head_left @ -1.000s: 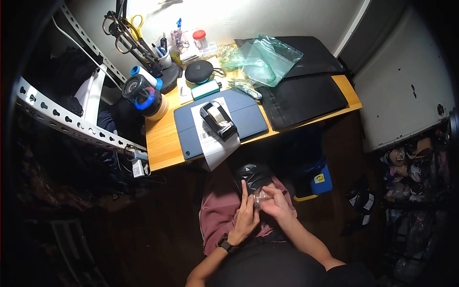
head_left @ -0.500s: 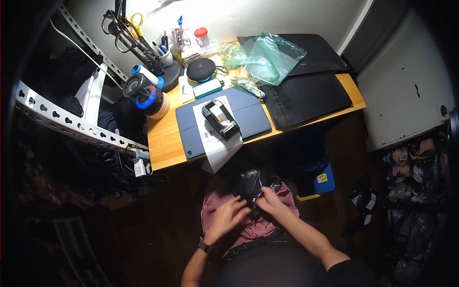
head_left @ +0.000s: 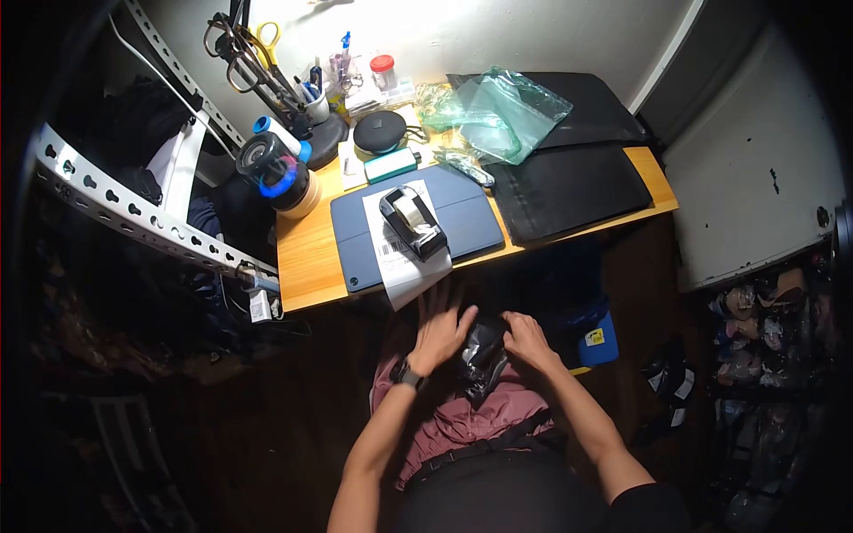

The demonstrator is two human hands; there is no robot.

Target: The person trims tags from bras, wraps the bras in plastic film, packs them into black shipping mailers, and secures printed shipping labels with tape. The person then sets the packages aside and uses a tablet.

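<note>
A crumpled, shiny black plastic bag (head_left: pixel 482 360) lies over my lap, on the pink shorts (head_left: pixel 462 422). My left hand (head_left: pixel 442 336), with a dark watch (head_left: pixel 407 374) on its wrist, is at the bag's left side. Its fingers stretch forward, apart and slightly blurred, with the thumb near the bag. My right hand (head_left: pixel 529 339) has curled fingers closed at the bag's upper right edge. What is inside the bag is hidden.
Ahead stands a wooden desk (head_left: pixel 311 282). On it are a tape dispenser (head_left: pixel 414 222), a white label sheet (head_left: pixel 418 282), a blue tablet case (head_left: pixel 466 209), black mailer bags (head_left: pixel 573 191) and green plastic bags (head_left: pixel 511 115). A perforated metal shelf (head_left: pixel 142 213) is at left.
Both hands have moved forward and apart. My left hand has stretched out its fingers toward the desk edge. The black bag has shifted and now lies longer toward me.
</note>
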